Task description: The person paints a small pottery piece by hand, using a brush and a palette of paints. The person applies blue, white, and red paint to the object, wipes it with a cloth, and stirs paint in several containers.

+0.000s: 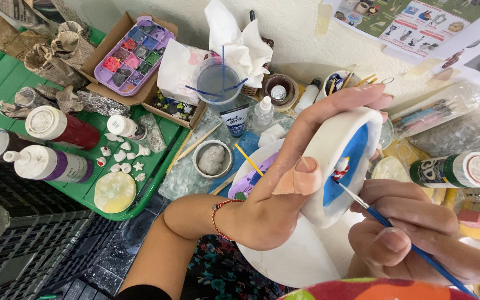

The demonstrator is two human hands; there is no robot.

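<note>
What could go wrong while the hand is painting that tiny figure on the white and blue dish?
The left hand holds the white dish tilted in the air, so it might slip and drop onto the white plate below. The right hand works a thin blue brush right at the small red and white figure; a wobble could smear colour onto the blue paint around it.
</note>
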